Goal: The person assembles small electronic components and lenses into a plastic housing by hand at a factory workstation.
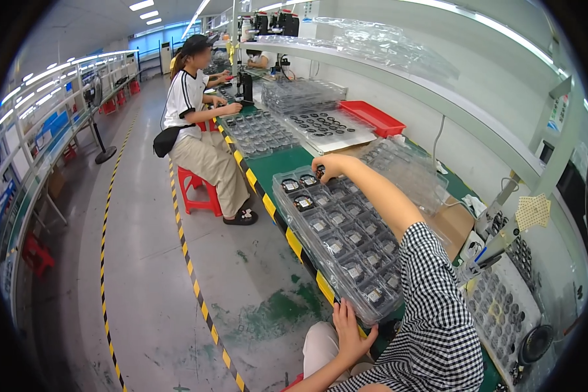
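A stack of clear plastic blister trays (354, 236) with square pockets lies along the bench edge in front of me. My right hand (331, 167) reaches to its far end, fingers closed on a small round black part (320, 171) over a far pocket. Similar round black parts sit in far-left pockets, among them one ringed part (304, 203). Greyer shapes show through the other pockets; whether they lie in the top tray or below, I cannot tell. My left hand (350, 332) is at the stack's near corner, fingers stretched and thumb apart, touching its edge.
Beyond lie another filled tray (258, 132), a white board of black rings (321, 125) and a red bin (372, 118). Empty-looking clear trays (405, 166) are right of my arm. A seated co-worker (199, 124) works farther along the bench. A shelf (398, 68) overhangs the back.
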`<state>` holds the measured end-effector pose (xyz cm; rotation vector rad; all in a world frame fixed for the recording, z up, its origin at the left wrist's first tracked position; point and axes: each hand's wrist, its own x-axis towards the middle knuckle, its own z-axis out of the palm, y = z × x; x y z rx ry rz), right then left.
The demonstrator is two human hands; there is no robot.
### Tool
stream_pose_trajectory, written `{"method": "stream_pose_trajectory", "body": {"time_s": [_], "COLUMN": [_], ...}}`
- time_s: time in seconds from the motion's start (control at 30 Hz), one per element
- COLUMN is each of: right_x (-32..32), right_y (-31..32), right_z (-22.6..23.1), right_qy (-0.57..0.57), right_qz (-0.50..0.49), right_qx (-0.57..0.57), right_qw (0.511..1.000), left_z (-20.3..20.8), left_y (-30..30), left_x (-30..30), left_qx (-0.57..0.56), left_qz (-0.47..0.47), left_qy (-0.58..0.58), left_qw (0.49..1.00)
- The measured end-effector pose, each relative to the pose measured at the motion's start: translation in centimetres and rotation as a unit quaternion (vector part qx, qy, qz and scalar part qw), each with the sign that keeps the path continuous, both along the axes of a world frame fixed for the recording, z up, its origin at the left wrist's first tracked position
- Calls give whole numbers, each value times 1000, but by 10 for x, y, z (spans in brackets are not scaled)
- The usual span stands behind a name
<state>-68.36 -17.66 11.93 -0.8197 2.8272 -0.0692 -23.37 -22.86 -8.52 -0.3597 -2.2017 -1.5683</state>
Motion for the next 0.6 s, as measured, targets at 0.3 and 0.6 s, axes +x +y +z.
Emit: {"method": "stream_pose_trajectory", "body": {"time_s": [0.3, 0.6], "right_x": [9, 26], "right_y": [-4, -65], "right_z": [16, 4], "right_qy": [-33, 3], "right_qz": [-2, -12], "right_qx": [-198, 5], "right_qw": [980, 1000], "left_z": [0, 1], "left_y": [1, 1], "left_x": [2, 1], "left_qx": [-6, -7], "left_qz": [-3, 1], "left_qy": [-1, 0], "left_qw": [1000, 1000]}}
